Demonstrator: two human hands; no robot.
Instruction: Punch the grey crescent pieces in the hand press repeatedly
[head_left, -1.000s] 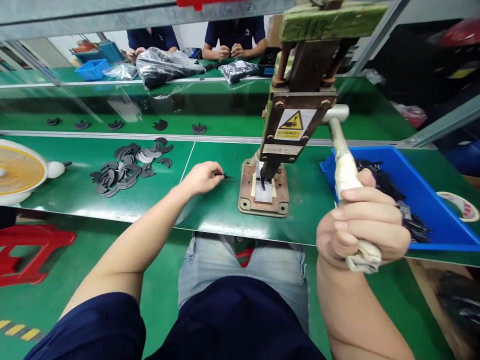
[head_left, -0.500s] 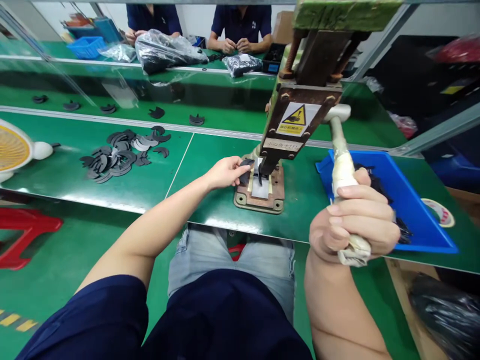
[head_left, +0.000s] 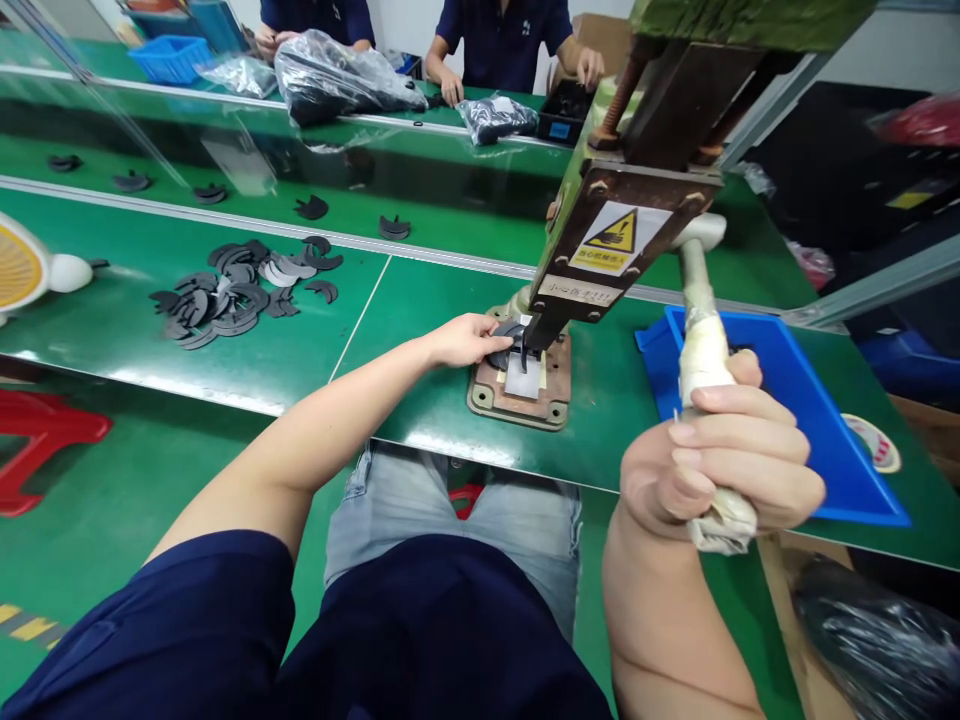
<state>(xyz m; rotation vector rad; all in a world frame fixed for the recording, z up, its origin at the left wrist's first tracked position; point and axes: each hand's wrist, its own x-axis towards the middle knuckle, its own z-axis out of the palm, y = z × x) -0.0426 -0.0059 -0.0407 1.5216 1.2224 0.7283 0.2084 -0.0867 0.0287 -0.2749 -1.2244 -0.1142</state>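
My left hand (head_left: 472, 340) pinches a dark curved plastic piece (head_left: 501, 357) at the base of a hand press (head_left: 585, 245). The piece lies against the small metal plate (head_left: 523, 380) on the press base, under the lowered ram; its far part is hidden. Wrapped round the taped lever (head_left: 703, 350) of the press is my right hand (head_left: 739, 460), its fingers closed. The brown base plate (head_left: 487, 400) sits on the green bench.
A pile of dark crescent-shaped pieces (head_left: 225, 300) lies left on the bench, near a fan (head_left: 30, 265). Several similar pieces stand along the strip behind. A blue bin (head_left: 825, 440) and tape roll (head_left: 870, 443) are right. Two people sit opposite, behind plastic bags (head_left: 330, 75).
The dark piece in my left hand has turned and shifted slightly inward at the press. My right hand stays on the lever. A person opposite has moved a hand to a black box.
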